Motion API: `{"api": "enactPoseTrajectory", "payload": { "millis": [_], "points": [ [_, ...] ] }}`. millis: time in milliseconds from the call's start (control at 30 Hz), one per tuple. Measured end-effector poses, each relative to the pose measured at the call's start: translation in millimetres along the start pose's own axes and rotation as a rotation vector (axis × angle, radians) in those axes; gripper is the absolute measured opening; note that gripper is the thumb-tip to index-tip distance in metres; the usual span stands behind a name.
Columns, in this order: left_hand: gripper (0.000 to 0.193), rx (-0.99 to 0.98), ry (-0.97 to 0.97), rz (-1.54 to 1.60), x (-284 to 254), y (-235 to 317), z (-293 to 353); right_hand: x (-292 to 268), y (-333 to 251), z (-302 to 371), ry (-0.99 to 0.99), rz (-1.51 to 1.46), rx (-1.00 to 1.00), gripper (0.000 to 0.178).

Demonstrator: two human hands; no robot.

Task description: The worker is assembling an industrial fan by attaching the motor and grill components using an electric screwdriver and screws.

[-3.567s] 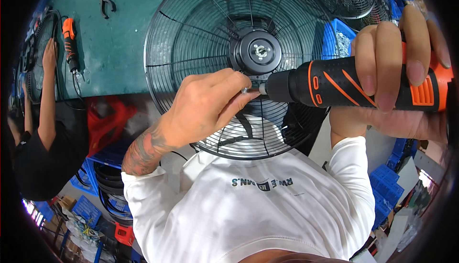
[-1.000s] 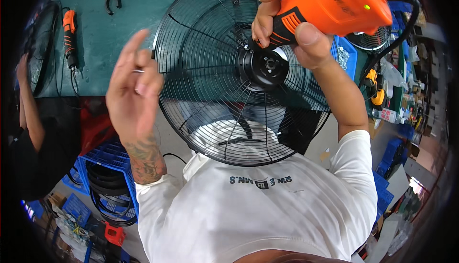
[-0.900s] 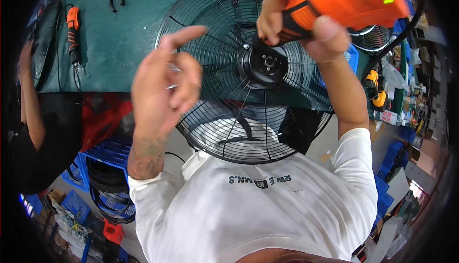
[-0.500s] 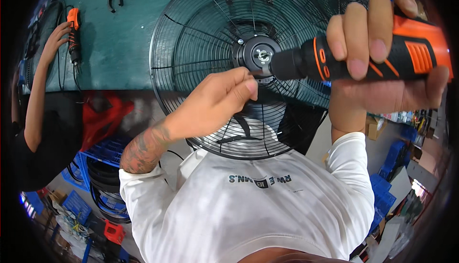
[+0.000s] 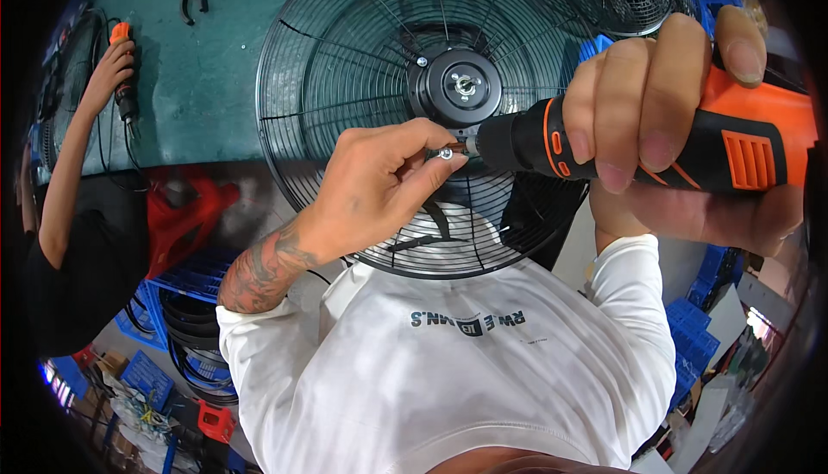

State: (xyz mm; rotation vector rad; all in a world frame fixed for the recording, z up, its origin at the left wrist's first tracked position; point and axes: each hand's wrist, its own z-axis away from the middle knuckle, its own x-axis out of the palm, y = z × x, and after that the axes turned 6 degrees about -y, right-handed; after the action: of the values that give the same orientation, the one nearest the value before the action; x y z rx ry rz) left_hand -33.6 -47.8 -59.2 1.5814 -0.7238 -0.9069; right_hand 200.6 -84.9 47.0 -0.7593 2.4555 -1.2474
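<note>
My left hand (image 5: pixel 358 185) pinches a small shiny screw (image 5: pixel 446 154) between thumb and forefinger. It is right at the tip of an orange and black power screwdriver (image 5: pixel 749 159). My right hand (image 5: pixel 642 99) is wrapped round the screwdriver's body, which lies nearly level and points left. Just beyond the fingertips is the round black motor hub (image 5: pixel 467 87) in the middle of a black wire fan guard (image 5: pixel 269 81). Another bright screw head (image 5: pixel 422 62) shows at the hub's upper left. The driver's bit is mostly hidden by my fingers.
The fan guard overhangs the edge of a green table (image 5: pixel 233 69). Pliers (image 5: pixel 191 0) lie at the far left. Beside them a co-worker's hand (image 5: pixel 110 69) grips another orange and black driver (image 5: pixel 126 99). A red stool (image 5: pixel 185 215) and blue crates (image 5: pixel 690 345) stand below.
The screwdriver has come down a little toward me, its tip still by my left fingers. A screw head now shows in the left pinch. The view has shifted slightly.
</note>
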Motion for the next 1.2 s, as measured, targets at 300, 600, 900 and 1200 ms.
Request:
{"api": "enactPoseTrajectory", "payload": {
  "millis": [300, 600, 900, 1200],
  "points": [
    [0.007, -0.018, 0.066, -0.031, 2.8, -2.1, 2.0, 8.4, -2.3, -4.0, -0.057, -0.03, 0.109, 0.079],
    [0.04, -0.287, 0.342, 0.636, -63.0, -5.4, 2.5, 22.8, 34.6, 6.4, 0.248, 0.023, 0.14, 0.076],
    [0.04, -0.145, 0.461, 0.81, -59.6, -25.0, 2.4, 40.3, 63.9, 6.5, 0.469, 0.267, 0.428, 0.067],
    [0.039, -0.174, 0.275, 0.739, -58.4, -32.5, 7.0, 39.2, 75.8, 18.7, 0.348, 0.116, 0.381, 0.077]
  ]
}}
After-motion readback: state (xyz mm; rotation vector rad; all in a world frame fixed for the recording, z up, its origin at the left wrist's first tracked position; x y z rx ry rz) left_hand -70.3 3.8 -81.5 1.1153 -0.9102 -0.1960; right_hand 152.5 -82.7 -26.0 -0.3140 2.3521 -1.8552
